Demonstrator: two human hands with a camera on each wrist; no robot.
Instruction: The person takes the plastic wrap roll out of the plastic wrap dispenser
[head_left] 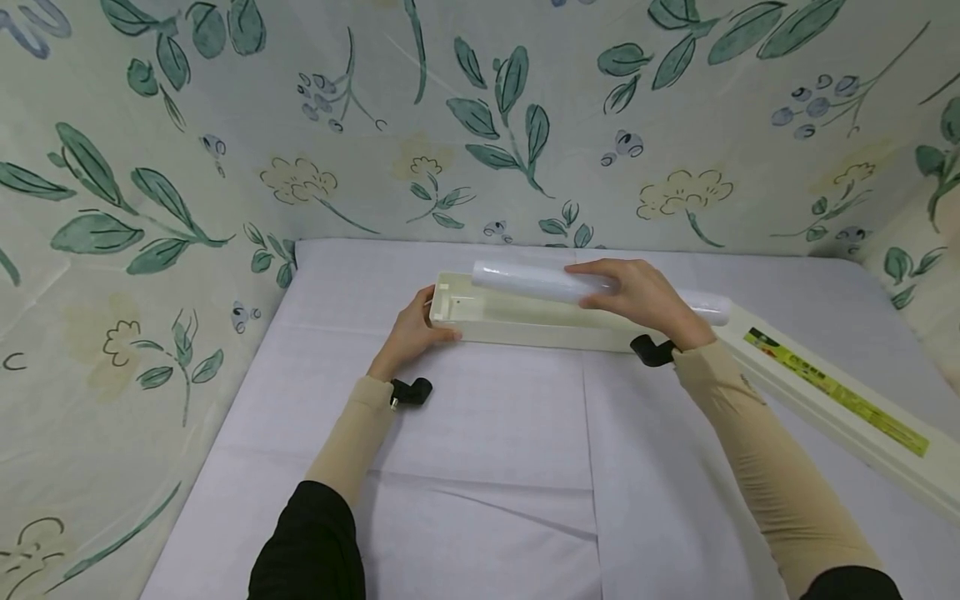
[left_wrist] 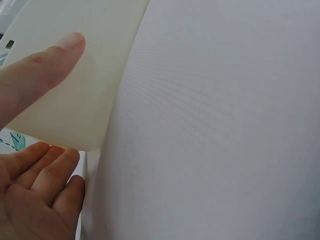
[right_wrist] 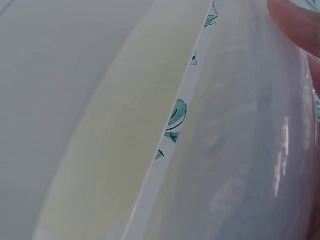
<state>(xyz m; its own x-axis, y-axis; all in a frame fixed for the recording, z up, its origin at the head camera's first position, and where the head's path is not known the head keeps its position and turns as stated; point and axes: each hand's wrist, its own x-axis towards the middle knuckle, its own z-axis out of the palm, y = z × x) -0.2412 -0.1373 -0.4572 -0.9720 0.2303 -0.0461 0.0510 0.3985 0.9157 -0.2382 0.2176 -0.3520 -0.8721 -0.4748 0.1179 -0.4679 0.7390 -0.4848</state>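
My left hand (head_left: 414, 332) holds the left end of a long cream plastic box (head_left: 540, 335); in the left wrist view the thumb (left_wrist: 60, 57) lies on its side wall and the fingertips (left_wrist: 65, 157) are at its end edge. A shiny, translucent roll of plastic film (head_left: 517, 279) is tilted slightly over the open-topped box, overlapping its back edge. My right hand (head_left: 637, 292) grips the roll around its middle from above. In the right wrist view, the film roll (right_wrist: 240, 150) runs alongside the box wall (right_wrist: 115, 115).
A long cream lid-like piece (head_left: 885, 450) with a yellow-green label (head_left: 836, 390) slants across the right side, partly behind my right forearm. A white cloth (head_left: 480, 433) with creases covers the table. Leaf-patterned fabric (head_left: 480, 192) stands at the back and sides.
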